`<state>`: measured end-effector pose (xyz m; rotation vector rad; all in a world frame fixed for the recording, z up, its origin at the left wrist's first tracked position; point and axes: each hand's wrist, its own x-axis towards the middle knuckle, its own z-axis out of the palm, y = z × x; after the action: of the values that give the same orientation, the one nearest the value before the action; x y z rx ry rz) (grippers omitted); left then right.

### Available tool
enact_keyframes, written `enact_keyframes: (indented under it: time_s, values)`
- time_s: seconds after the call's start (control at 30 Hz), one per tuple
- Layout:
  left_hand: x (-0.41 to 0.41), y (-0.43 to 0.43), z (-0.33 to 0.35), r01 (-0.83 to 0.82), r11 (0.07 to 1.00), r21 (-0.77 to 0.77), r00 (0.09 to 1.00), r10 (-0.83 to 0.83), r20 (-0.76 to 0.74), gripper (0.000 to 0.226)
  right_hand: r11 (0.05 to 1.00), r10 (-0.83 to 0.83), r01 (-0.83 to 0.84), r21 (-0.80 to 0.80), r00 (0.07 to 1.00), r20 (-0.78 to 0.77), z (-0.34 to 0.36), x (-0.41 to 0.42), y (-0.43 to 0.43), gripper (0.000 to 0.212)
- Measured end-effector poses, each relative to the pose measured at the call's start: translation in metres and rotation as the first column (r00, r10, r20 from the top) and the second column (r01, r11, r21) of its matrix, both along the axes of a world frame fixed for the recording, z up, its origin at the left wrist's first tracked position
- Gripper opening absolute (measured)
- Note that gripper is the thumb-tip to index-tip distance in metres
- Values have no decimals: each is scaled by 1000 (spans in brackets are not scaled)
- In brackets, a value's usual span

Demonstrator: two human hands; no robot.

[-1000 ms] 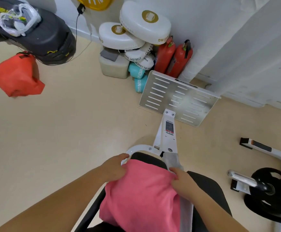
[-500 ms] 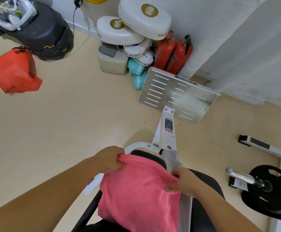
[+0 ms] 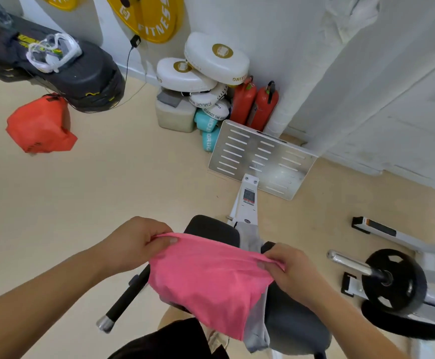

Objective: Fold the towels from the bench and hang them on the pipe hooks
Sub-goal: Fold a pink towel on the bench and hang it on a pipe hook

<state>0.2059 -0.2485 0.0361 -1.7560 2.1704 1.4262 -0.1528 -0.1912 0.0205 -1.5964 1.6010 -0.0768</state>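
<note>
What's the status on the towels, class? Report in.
Left hand and right hand pinching pink towel's top corners, held up over bench. Grey towel on bench underneath. No hooks in view.

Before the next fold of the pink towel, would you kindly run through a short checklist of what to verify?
1. Left hand pinching one top corner of the pink towel: ok.
2. Right hand pinching the other top corner: ok.
3. Top edge stretched flat between the hands: not ok, it sags slightly.
4. Towel lifted off the bench: cannot tell, its lower part hides the seat.
5. Grey towel left on the bench, not caught up: cannot tell.
6. Pipe hooks within reach: cannot tell, none identifiable in view.
</note>
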Motion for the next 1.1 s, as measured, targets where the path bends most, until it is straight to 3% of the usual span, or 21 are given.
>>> enact_keyframes:
  time_s: [0.1, 0.23, 0.33, 0.43, 0.5, 0.57, 0.63, 0.7, 0.73, 0.83, 1.0, 1.1]
  values:
    - [-9, 29, 59, 58, 996, -74, 998, -60, -21, 36, 983, -164, 172, -57, 978, 131, 54, -10, 35, 8]
    - [-20, 69, 138, 33, 987, -158, 995, -46, -83, 34, 939, -296, 340, -55, 878, 376, 114, -26, 85, 28]
    - [-32, 90, 187, 19, 963, -269, 996, -42, -80, 15, 940, -213, 308, -148, 868, 448, 152, -41, 117, 38]
    - [-53, 100, 228, -79, 917, -392, 991, 28, -134, 11, 914, -84, 226, -337, 918, 388, 181, -53, 139, 52]
    - [-70, 105, 249, -127, 899, -420, 980, 50, -191, 11, 863, -77, 260, -433, 915, 396, 200, -59, 152, 56]
    - [-87, 109, 263, -164, 900, -404, 967, 65, -247, 14, 835, -117, 370, -408, 843, 525, 213, -68, 166, 55]
    - [-103, 113, 272, -205, 905, -373, 952, 96, -290, 20, 833, -164, 480, -277, 691, 704, 220, -79, 176, 50]
    - [-116, 116, 277, -216, 907, -362, 948, 107, -299, 24, 838, -217, 521, -160, 589, 778, 220, -92, 181, 46]
    - [-122, 119, 279, -209, 910, -357, 949, 102, -297, 25, 831, -248, 540, -136, 577, 778, 218, -97, 183, 48]
    - [-140, 128, 278, -175, 923, -342, 953, 72, -296, 26, 789, -320, 582, -198, 664, 676, 213, -110, 195, 53]
    - [-158, 136, 272, -140, 942, -306, 951, 41, -308, 25, 810, -350, 572, -129, 647, 678, 211, -126, 212, 28]
    - [-161, 138, 271, -146, 941, -305, 951, 49, -305, 23, 838, -343, 529, -136, 703, 623, 212, -133, 218, 20]
